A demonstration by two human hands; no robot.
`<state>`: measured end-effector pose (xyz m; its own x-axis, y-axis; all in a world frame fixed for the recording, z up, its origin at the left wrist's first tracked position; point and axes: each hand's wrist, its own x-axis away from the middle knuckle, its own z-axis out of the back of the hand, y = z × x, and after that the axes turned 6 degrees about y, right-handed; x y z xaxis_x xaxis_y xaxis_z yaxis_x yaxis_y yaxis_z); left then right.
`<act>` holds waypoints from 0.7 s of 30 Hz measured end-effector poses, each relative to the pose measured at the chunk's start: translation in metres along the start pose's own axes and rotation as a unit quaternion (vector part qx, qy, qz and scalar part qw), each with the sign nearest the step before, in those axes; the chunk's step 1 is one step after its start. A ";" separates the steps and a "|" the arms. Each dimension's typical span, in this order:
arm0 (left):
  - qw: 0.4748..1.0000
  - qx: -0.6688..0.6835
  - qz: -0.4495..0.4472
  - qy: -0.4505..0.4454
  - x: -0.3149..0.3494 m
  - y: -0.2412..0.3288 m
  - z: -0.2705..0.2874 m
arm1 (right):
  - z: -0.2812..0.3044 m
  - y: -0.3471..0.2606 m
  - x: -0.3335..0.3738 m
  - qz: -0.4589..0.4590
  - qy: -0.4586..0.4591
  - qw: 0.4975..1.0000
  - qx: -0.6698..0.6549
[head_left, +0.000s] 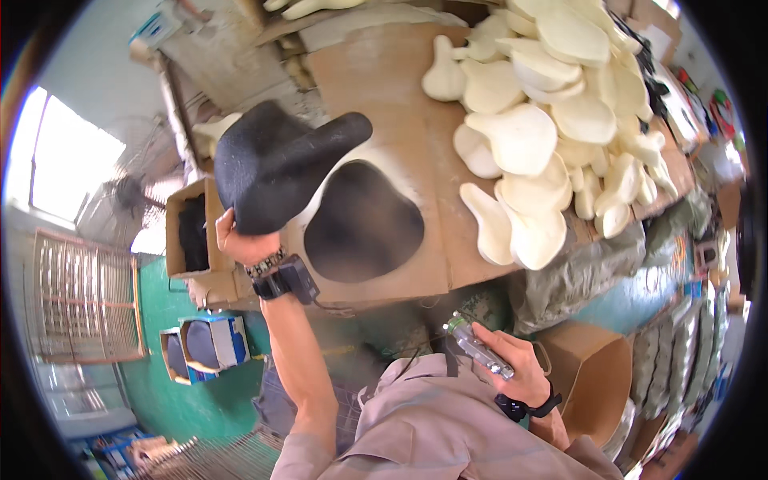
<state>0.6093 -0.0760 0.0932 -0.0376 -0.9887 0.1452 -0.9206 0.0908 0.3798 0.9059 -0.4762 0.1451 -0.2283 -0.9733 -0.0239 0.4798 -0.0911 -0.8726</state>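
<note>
Cardboard [376,80] lies beyond hands [248,243] [516,366] holding a black saddle [276,172] and metal tool [482,350].

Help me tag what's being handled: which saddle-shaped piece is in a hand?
The black saddle-shaped piece, raised in the left hand; the cream ones are piled on the cardboard-covered table.

Head-worn fisheye, downward over hands [518,365]

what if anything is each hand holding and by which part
Left hand: black saddle-shaped piece, by its lower edge. Right hand: silvery metal tool, around its body, grip partly hidden.
</note>
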 end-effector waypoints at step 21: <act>0.711 0.238 -0.372 0.547 0.527 0.003 0.393 | -0.148 -0.078 -0.039 0.209 -0.474 0.851 0.081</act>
<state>0.4338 -0.6439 -0.1881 0.6141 -0.0343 0.7885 -0.5643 -0.7174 0.4084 0.7518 -0.3998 0.1417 0.7411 -0.6532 0.1551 0.4787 0.3521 -0.8043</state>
